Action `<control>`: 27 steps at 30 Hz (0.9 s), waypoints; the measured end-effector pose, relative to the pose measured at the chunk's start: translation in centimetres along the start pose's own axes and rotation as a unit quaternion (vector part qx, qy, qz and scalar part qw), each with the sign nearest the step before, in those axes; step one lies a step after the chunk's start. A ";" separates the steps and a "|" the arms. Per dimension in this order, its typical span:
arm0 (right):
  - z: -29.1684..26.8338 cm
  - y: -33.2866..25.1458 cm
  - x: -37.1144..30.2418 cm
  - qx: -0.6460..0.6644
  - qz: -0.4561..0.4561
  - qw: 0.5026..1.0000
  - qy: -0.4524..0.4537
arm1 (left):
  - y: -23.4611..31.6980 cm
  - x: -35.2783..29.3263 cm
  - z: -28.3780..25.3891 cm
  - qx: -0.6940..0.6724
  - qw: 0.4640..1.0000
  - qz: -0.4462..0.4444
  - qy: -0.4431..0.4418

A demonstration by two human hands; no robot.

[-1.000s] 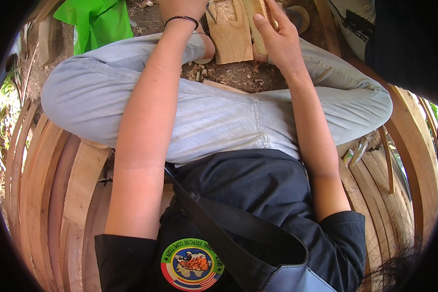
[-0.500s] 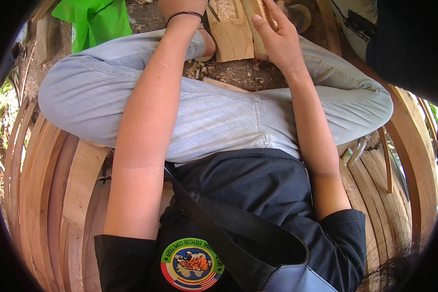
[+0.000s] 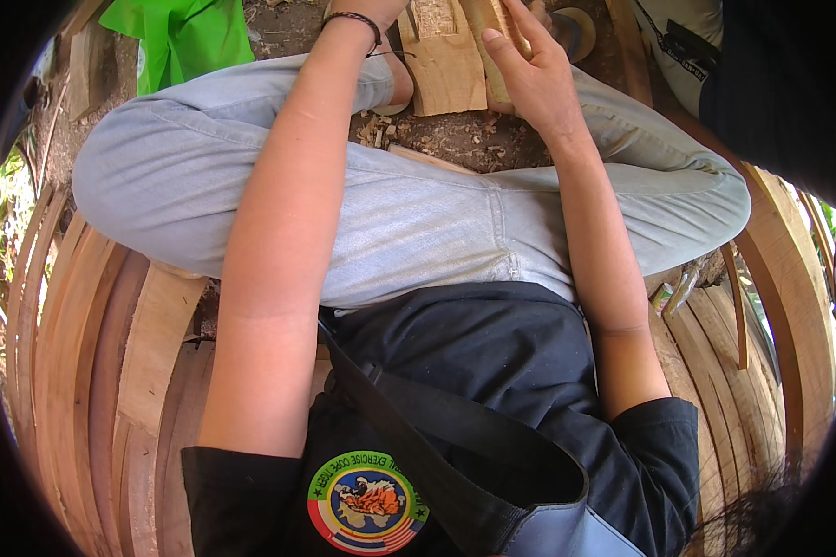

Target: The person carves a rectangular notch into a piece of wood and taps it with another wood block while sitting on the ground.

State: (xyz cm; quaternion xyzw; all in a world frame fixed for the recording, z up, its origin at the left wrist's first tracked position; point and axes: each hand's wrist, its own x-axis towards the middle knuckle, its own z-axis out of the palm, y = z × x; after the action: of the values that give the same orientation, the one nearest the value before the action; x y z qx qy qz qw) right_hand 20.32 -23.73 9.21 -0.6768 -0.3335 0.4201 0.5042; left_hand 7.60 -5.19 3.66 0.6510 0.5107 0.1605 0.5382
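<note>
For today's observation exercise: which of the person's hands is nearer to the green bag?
Left. The left hand is at the top edge, a short way right of the green bag; the right hand rests on wood further right.

Bright daylight from twelve o'clock; soft shadows toward six; sharp centre; fisheye bending and black vignette around the rim.

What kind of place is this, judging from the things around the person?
Probably an outdoor woodworking spot. Stacks of long bare wooden planks surround the seated person, pale wood chips lie scattered on the bare dirt ground, and the right hand rests on a partly carved light wooden block.
</note>
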 end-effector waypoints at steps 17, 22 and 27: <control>-0.1 0.4 0.0 -0.003 0.002 1.000 0.007 | -0.9 0.2 -0.4 0.112 0.989 0.089 0.025; -0.1 0.1 -0.1 -0.023 -0.001 1.000 0.011 | 0.5 -0.6 0.2 0.158 0.983 0.080 0.044; -0.1 -0.3 -0.1 -0.025 0.000 1.000 0.013 | 1.8 -1.8 1.0 0.232 0.958 0.145 0.082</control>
State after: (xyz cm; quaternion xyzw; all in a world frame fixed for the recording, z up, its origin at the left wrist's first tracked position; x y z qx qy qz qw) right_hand 20.30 -23.78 9.56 -0.6942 -0.3376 0.4031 0.4915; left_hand 8.50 -7.03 5.50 0.8097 0.4764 0.1662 0.2996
